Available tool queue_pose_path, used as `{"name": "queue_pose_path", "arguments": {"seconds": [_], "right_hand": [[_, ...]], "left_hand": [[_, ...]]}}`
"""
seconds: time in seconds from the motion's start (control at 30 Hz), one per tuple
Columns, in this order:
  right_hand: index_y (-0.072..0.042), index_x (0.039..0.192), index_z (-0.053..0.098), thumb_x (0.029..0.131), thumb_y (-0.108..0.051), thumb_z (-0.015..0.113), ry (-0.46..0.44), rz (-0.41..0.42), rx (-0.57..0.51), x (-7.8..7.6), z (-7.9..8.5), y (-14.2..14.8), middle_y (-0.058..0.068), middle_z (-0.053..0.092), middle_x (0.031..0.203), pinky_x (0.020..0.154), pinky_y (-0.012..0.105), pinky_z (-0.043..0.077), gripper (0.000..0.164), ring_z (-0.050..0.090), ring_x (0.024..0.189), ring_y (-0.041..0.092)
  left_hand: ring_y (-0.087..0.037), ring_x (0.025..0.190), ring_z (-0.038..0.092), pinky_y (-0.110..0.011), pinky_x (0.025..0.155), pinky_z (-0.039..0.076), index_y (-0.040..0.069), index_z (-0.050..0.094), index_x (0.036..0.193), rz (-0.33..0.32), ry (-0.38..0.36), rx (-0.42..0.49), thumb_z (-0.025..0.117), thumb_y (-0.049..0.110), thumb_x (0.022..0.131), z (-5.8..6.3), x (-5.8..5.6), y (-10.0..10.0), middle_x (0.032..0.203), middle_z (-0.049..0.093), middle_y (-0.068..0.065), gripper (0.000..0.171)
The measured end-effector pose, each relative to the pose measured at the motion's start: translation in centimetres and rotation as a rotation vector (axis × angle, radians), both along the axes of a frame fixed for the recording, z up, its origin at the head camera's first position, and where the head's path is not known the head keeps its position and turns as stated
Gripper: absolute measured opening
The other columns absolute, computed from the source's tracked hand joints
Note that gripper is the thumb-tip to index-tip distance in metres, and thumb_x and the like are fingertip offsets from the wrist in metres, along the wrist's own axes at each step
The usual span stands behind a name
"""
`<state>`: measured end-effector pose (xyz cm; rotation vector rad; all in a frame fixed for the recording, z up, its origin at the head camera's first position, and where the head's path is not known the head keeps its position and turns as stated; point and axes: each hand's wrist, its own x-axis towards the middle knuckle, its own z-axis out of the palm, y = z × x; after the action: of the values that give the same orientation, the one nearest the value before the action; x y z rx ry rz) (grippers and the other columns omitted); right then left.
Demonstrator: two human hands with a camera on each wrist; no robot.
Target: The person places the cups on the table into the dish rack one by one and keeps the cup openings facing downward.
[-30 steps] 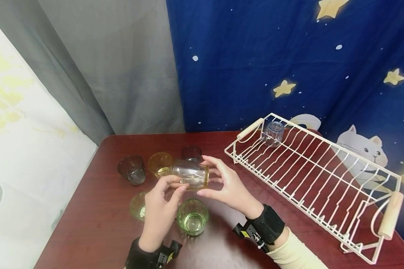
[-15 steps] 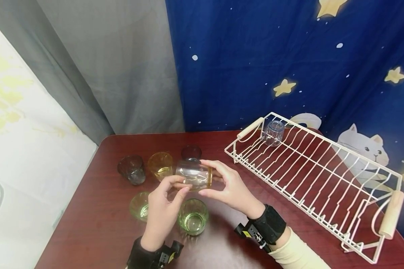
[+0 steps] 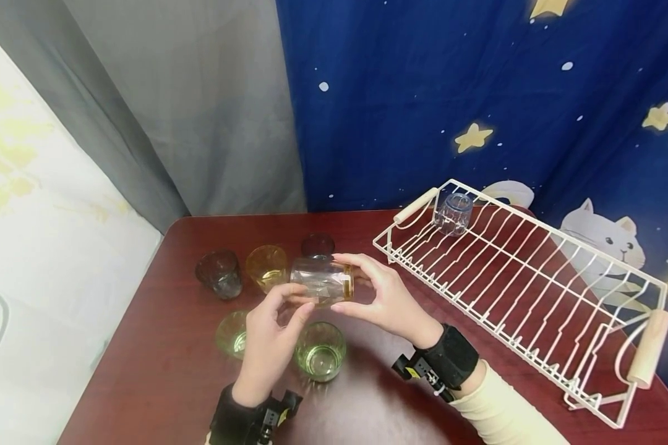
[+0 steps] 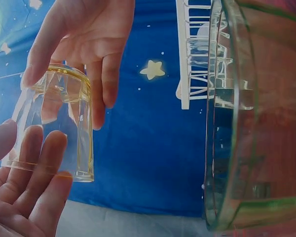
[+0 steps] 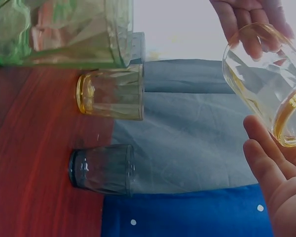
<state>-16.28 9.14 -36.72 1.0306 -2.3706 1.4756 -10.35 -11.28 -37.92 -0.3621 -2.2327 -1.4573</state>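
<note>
A clear yellow-tinted drinking glass [image 3: 321, 282] lies on its side in the air between both hands, above the table. My left hand [image 3: 273, 337] grips its rim end, fingers on one side and thumb on the other. At the thicker amber base, my right hand [image 3: 386, 300] holds it between thumb and fingers. The left wrist view shows the glass [image 4: 64, 113] with fingers visible through its faceted wall. Close below the hands stands a green glass [image 3: 320, 352]; another green glass [image 3: 232, 334] is partly hidden behind the left hand.
Farther back on the red-brown table [image 3: 145, 371] stand a yellow glass [image 3: 266, 266], a dark glass [image 3: 318, 245] and a grey glass [image 3: 220, 275]. At right is a white wire dish rack [image 3: 514, 253] with wooden handles, holding an upside-down blue glass [image 3: 454, 215]. Curtains hang behind.
Both hands and the held glass have shifted slightly to the right, their hold much the same. The head view has tilted down a little. The other glasses and the rack stay put.
</note>
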Motion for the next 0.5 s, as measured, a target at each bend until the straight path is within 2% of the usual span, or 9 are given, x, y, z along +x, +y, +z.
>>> {"name": "queue_pose_path", "arguments": {"seconds": [0.3,0.5], "right_hand": [[-0.009,0.129,0.051,0.072,-0.019,0.086,0.005,-0.011,0.031,-0.2,1.1,-0.1,0.006,0.064,0.123,0.094,0.028,0.056,0.067,0.067,0.105,0.014],[-0.010,0.125,0.054,0.071,-0.021,0.087,0.022,-0.035,0.056,-0.6,1.8,0.0,0.004,0.064,0.119,0.091,0.031,0.057,0.064,0.066,0.102,0.012]], "left_hand": [[-0.009,0.088,0.071,-0.024,0.083,0.059,0.007,0.063,0.108,-0.006,-0.056,0.022,0.070,0.013,0.088,0.1,-0.1,-0.3,0.093,0.074,-0.003,0.022],[-0.009,0.090,0.071,-0.026,0.083,0.059,0.010,0.064,0.110,0.018,-0.063,-0.034,0.068,0.012,0.090,0.1,-0.1,-0.5,0.097,0.074,-0.001,0.021]]}}
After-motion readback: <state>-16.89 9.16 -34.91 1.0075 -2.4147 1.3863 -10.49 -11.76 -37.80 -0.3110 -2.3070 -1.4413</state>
